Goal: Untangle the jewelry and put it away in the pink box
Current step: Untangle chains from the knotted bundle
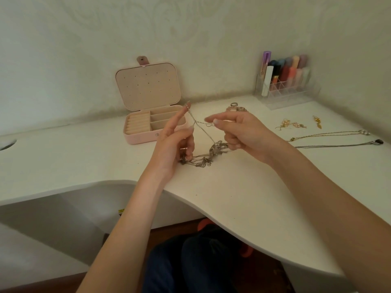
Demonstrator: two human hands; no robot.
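Two hands pinch one silver chain (201, 132): left hand (175, 140), right hand (239, 132). Below both grips, tangled chains (203, 157) rest on the tabletop (84, 157).

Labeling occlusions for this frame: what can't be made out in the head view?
- Tangled chains: strand count too fine, partly behind left hand.
- Right hand fingers: grip on the chain blurred.
- Pink box: front compartments hidden by left hand.

Metal chains (203, 159); matt white desk (232, 197).
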